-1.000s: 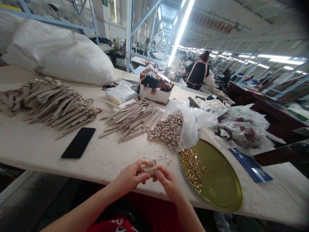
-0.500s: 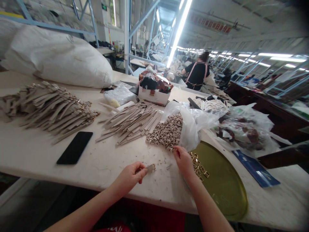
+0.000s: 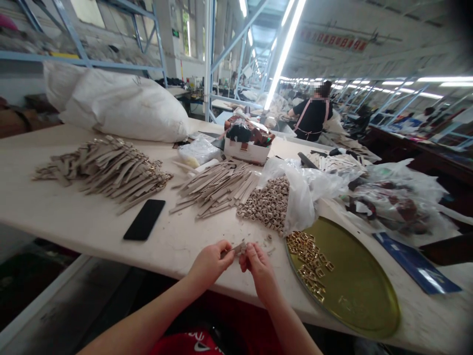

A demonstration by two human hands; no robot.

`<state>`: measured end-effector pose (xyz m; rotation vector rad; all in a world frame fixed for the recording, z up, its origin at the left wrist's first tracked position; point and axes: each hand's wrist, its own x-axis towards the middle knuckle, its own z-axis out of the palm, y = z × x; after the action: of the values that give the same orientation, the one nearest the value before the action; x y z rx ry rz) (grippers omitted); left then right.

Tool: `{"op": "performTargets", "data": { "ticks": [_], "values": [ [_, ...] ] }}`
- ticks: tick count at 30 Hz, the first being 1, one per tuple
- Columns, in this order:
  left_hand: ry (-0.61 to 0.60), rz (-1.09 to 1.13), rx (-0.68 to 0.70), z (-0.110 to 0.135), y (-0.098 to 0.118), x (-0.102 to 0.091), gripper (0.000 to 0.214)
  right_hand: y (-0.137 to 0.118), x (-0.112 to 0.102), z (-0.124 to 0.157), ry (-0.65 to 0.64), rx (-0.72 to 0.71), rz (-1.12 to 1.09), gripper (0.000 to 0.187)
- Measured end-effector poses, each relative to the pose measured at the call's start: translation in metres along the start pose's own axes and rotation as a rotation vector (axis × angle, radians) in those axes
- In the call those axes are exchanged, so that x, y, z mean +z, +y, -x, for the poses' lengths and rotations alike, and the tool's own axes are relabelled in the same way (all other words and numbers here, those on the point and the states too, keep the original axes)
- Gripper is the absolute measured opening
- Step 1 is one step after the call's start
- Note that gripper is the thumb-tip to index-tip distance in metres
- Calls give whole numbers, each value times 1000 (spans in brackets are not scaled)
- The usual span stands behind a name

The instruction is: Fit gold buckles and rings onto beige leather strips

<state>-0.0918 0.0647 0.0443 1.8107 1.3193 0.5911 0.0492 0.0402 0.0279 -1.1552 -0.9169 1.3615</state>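
Pinched in my left hand [image 3: 212, 264] is a beige strap [image 3: 236, 248], its end pointing right. My right hand [image 3: 260, 273] has its fingers closed at that end, on what looks like a small beige loop mostly hidden by the fingertips. Beyond my hands lies a heap of small beige loops [image 3: 264, 203], spilling from a clear plastic bag [image 3: 301, 197]. One stray loop [image 3: 269, 237] rests nearer to me. To the right, gold metal buckles [image 3: 308, 256] are piled on an oval olive-gold tray [image 3: 364, 281]. Loose beige straps [image 3: 218, 190] lie left of the loops.
A bundle of straps with gold buckles [image 3: 114, 167] and a black phone [image 3: 144, 220] lie to the left. Behind stand a big white sack [image 3: 118, 103] and a filled white box [image 3: 247, 152]. A blue flat packet [image 3: 416, 264] lies right. Farther back is a person [image 3: 312, 118].
My right hand has come from the loop heap to the strap end in my left hand. The view has shifted, so the table's things appear farther right.
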Motion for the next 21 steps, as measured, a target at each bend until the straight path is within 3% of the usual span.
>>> {"op": "performTargets", "data": {
  "ticks": [5, 14, 21],
  "values": [
    [-135, 115, -13, -13, -7, -2, 31, 7, -6, -11, -32, -38, 177, 34],
    [-201, 128, -41, -91, -7, -5, 34, 3, -18, -86, -17, -41, 250, 38],
    [-257, 141, -93, -135, -18, -5, 29, 4, -30, -115, -77, -38, 214, 30]
  ]
}}
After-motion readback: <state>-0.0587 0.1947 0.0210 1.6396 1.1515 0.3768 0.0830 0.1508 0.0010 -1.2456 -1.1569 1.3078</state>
